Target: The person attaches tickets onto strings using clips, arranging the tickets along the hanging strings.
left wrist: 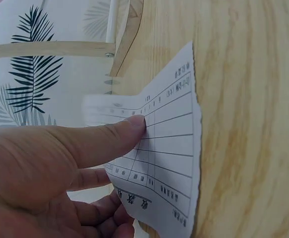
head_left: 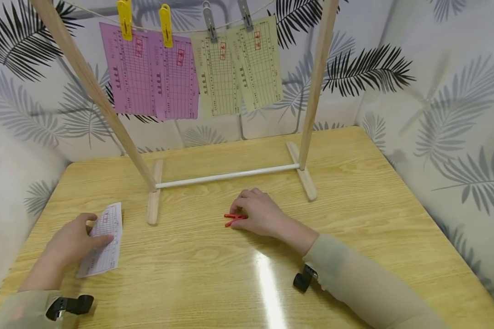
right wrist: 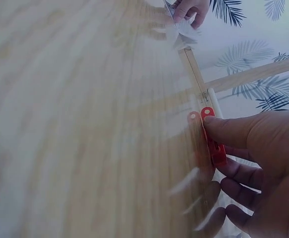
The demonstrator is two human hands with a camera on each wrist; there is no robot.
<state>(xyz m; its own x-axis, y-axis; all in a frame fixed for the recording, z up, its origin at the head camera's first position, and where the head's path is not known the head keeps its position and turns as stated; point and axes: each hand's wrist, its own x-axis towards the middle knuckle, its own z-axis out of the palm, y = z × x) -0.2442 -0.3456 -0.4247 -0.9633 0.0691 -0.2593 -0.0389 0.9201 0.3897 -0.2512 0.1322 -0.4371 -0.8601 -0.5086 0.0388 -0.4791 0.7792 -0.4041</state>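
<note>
My left hand (head_left: 72, 240) pinches a white printed slip (left wrist: 169, 144) between thumb and fingers at the left of the table. The slip stands tilted and slightly bent, its lower edge near the wood. Around the middle of the table, my right hand (head_left: 259, 212) holds a small red clothespin (right wrist: 214, 139) between thumb and fingertips, low over the tabletop. In the head view the clothespin's two red legs (head_left: 229, 223) point left, spread apart. Part of the clothespin is hidden by the fingers.
A wooden frame with a left post (head_left: 103, 107), a right post (head_left: 314, 87) and a white crossbar (head_left: 230, 176) stands behind the hands. From its string hang two pink slips (head_left: 177, 87) under yellow clips (head_left: 166, 25) and two pale yellow slips (head_left: 259, 68) under grey clips (head_left: 210, 23).
</note>
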